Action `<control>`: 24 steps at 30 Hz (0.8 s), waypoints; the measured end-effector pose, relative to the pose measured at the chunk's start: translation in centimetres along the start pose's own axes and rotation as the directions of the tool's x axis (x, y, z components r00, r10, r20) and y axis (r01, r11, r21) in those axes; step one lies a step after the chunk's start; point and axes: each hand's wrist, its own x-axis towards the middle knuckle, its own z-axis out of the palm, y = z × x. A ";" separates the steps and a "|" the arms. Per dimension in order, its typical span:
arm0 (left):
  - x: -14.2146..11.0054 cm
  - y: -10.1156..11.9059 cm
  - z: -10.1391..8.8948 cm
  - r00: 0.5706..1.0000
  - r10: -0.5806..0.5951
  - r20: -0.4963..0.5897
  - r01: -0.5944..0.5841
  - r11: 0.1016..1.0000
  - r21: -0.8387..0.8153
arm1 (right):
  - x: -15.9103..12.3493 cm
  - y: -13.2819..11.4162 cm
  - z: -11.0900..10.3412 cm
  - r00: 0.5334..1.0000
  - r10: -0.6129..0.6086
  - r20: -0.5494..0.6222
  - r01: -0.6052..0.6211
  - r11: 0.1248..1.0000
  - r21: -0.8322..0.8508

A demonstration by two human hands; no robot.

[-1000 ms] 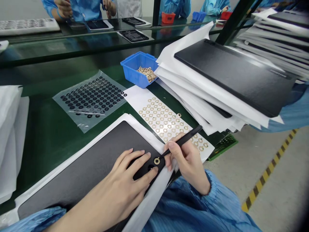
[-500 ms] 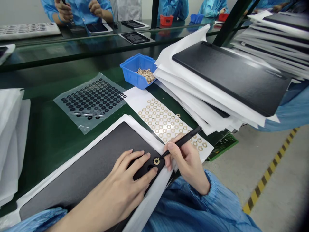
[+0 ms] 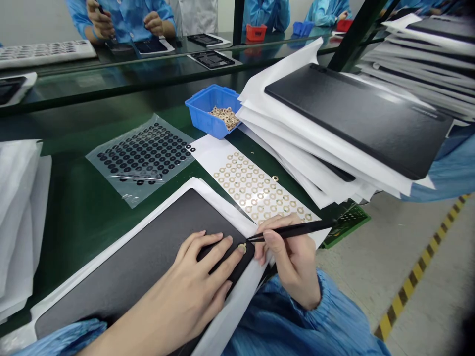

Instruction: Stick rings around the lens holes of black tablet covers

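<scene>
My left hand (image 3: 193,287) lies flat, fingers spread, on a black panel (image 3: 141,257) that rests on white paper. Its index fingertip presses on a small gold ring (image 3: 242,247) at the panel's near corner. Just right of that ring, my right hand (image 3: 293,257) grips black tweezers (image 3: 293,231), whose tip points at the ring from a short way off. Behind the hands lies a white sheet of gold rings (image 3: 256,190).
A clear sheet of black rings (image 3: 143,153) lies to the left, and a blue bin of loose rings (image 3: 213,111) stands behind. A stack of black panels between white sheets (image 3: 349,123) fills the right. Other people's hands (image 3: 152,22) work across the bench.
My left index finger has slid onto the gold ring. The tweezers have tilted flatter and drawn back a little from the ring.
</scene>
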 end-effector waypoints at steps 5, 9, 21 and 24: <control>0.3 0.6 0.4 0.999 -0.006 -0.039 0.009 0.997 0.078 | -0.3 0.1 -0.1 1.000 -0.013 0.019 0.012 0.999 0.050; 0.3 0.7 0.7 0.999 -0.036 -0.037 0.041 0.992 0.119 | -0.3 0.0 -0.1 0.999 -0.025 0.042 0.024 0.999 0.031; 0.2 0.5 0.4 0.996 -0.070 -0.051 0.069 0.997 -0.033 | -0.5 0.2 0.0 0.991 -0.120 0.055 0.115 0.990 0.077; 0.3 0.4 0.4 0.996 -0.063 -0.057 0.061 0.998 -0.036 | 0.5 -1.3 -0.8 0.979 -0.163 0.123 0.156 0.986 0.063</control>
